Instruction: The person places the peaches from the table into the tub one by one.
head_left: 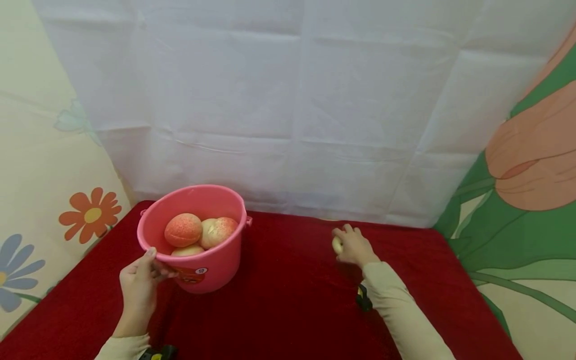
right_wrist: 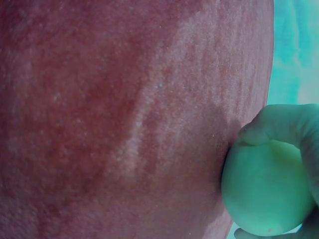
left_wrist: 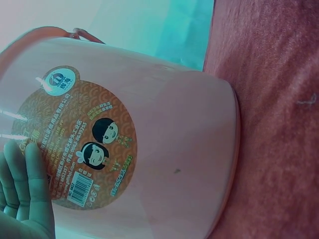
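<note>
A pink bucket [head_left: 220,267] stands on the red cloth at the left, holding several peaches [head_left: 183,230] with red and pale yellow skins. My left hand [head_left: 140,287] grips its near rim, thumb at the edge and fingers against the outer wall. In the left wrist view, those fingers [left_wrist: 35,169] lie beside the bucket's round label [left_wrist: 79,144]. Farther right, my right hand [head_left: 355,246] holds a pale, round fruit [right_wrist: 266,189] close to the cloth. A finger curls over one side of it and another digit shows at the opposite side; the palm is partly out of view.
The red cloth [head_left: 288,300] covers the table surface between the bucket and the right hand. A white sheet [head_left: 297,100] hangs behind the far edge. Flower-patterned panels rise at the left [head_left: 40,150] and right [head_left: 531,230]. The bucket's handle joint [head_left: 249,221] sticks out on its right.
</note>
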The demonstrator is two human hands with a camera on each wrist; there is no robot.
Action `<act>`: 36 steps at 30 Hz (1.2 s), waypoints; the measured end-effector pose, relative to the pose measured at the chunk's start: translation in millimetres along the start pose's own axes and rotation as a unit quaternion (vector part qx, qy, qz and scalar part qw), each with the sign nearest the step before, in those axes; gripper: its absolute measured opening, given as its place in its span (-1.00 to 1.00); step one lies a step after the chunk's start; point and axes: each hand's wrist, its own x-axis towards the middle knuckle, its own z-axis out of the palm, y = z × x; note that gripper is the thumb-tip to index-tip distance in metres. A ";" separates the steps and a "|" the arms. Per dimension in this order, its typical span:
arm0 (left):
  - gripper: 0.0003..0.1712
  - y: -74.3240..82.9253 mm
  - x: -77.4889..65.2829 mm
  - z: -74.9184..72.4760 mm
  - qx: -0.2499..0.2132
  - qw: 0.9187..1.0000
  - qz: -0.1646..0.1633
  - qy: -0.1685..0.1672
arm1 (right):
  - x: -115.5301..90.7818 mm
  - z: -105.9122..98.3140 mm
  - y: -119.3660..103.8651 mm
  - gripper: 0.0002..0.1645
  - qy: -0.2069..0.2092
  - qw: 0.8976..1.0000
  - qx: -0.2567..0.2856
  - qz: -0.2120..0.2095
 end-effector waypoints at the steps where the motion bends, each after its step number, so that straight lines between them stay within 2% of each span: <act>1: -0.49 -0.2 0.0 0.2 -0.002 1.000 0.000 -0.001 | -0.3 -0.3 0.5 -0.29 0.002 1.000 0.000 0.000; 8: -0.49 -0.8 -0.3 1.7 -0.005 1.000 0.002 -0.011 | -3.1 -2.1 3.6 -0.31 0.007 1.000 0.002 -0.001; 18: -0.50 0.0 0.2 3.6 -0.001 1.000 0.000 -0.005 | -3.6 -4.3 5.1 -0.32 0.004 1.000 0.009 -0.010; 30: -0.51 -0.7 0.8 1.5 0.007 1.000 -0.006 -0.002 | -1.8 -13.8 1.5 -0.33 0.001 1.000 -0.011 -0.021; 36: -0.50 -1.6 0.2 -1.3 -0.009 1.000 -0.001 -0.001 | -0.9 -21.0 -1.3 -0.33 0.012 0.999 -0.020 -0.031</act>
